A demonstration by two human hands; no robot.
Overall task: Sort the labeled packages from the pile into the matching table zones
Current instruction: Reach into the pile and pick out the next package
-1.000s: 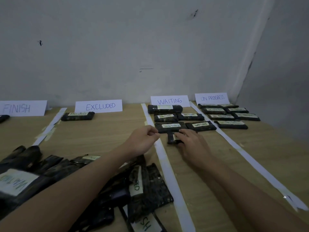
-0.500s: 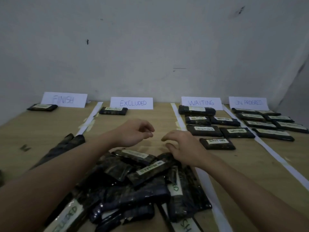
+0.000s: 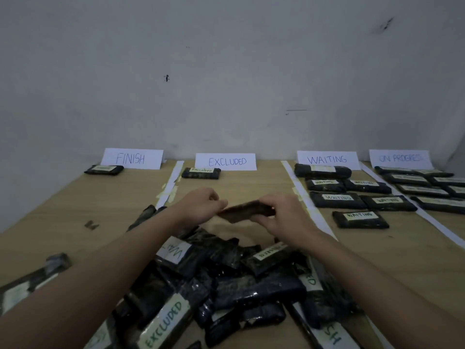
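A dark wrapped package (image 3: 245, 210) is held off the table above the far end of the pile (image 3: 226, 280); its label is turned away from me. My left hand (image 3: 201, 202) pinches its left end and my right hand (image 3: 281, 217) grips its right end. The pile of dark labeled packages lies near me, with labels reading EXCLUDED, WAITING and FINISH showing. At the back stand four paper signs: FINISH (image 3: 132, 159), EXCLUDED (image 3: 226, 161), WAITING (image 3: 327, 159) and ON PROGRESS (image 3: 400, 158).
White paper strips (image 3: 309, 210) divide the wooden table into zones. One package (image 3: 104, 170) lies under FINISH, one (image 3: 201, 173) under EXCLUDED, several (image 3: 352, 197) under WAITING and several (image 3: 427, 187) under ON PROGRESS. A wall stands right behind the signs.
My hands left the WAITING zone, where a package now lies, came back to the pile and lifted one package between them. My view has swung to the left.
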